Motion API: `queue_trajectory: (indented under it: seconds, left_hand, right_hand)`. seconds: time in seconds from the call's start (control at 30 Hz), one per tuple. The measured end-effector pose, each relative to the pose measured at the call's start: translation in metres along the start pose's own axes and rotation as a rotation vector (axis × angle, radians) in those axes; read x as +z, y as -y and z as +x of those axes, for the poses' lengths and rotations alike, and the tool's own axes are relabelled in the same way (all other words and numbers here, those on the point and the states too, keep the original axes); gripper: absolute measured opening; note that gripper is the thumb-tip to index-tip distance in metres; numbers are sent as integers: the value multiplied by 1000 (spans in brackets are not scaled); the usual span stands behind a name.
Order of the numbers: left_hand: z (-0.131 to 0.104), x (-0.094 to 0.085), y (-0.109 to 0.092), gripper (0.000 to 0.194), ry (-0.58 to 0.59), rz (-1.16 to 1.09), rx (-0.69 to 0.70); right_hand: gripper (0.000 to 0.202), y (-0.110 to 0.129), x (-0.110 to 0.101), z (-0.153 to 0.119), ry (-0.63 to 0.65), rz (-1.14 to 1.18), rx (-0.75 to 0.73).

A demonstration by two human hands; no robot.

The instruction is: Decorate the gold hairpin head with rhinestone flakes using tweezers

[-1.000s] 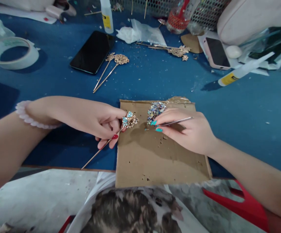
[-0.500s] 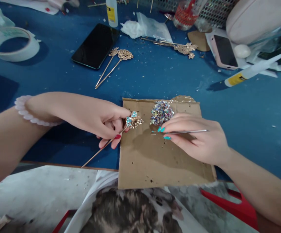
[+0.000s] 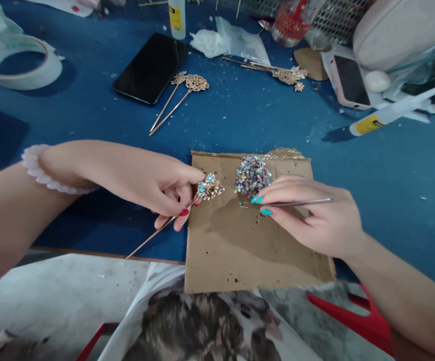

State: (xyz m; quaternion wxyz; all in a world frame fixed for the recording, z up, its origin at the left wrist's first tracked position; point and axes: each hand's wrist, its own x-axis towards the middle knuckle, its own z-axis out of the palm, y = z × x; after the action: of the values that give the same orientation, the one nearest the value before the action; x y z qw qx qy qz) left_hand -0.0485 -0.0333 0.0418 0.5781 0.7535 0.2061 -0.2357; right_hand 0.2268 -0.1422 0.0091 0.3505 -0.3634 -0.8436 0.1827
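Observation:
My left hand (image 3: pixel 157 183) is closed on a gold hairpin (image 3: pixel 153 234), whose long stem slants down to the left. Its flower-shaped head (image 3: pixel 210 187) carries pale blue pieces on one side and bare gold metal on the other. Over the cardboard (image 3: pixel 225 265), my right hand (image 3: pixel 311 210) pinches metal tweezers (image 3: pixel 300 203) that point left. A tiny blue speck shows at the tweezer tips, too small to make out well. Just above those tips lies a heap of small multicoloured shiny chips (image 3: pixel 253 176) on the cardboard.
Two gold hairpins (image 3: pixel 196 83) lie beside a black phone (image 3: pixel 151 67). More hairpins (image 3: pixel 288 75) are further back. A roll of tape (image 3: pixel 47 70) stands at left, a glue bottle (image 3: pixel 370 124) lies tilted at right, and another bottle (image 3: pixel 177 20) stands behind. A cat-like animal (image 3: pixel 202 331) is on the lap.
My right hand and the tweezers have shifted slightly to the right. My left hand keeps the hairpin nearly in place, and the whole view has moved a little.

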Motion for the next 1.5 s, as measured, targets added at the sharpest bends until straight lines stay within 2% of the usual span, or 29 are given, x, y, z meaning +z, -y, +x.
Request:
queue_trajectory:
  seconds: [0.27, 0.43, 0.87, 1.2, 1.5]
  left_hand:
    - [3, -1, -1, 13, -3, 16, -7]
    - [3, -3, -1, 13, 1, 18, -5]
    - [2, -1, -2, 8, 3, 22, -47]
    - [2, -2, -2, 20, 18, -39, -111]
    - [3, -2, -5, 12, 19, -9, -116]
  right_hand:
    - [18, 1, -1, 0, 35, 12, 10]
    - [19, 1, -1, 0, -16, 19, -6]
    - [16, -1, -1, 0, 3, 9, 5]
    - [17, -1, 1, 1, 19, 5, 3]
    - [18, -2, 0, -1, 7, 11, 0]
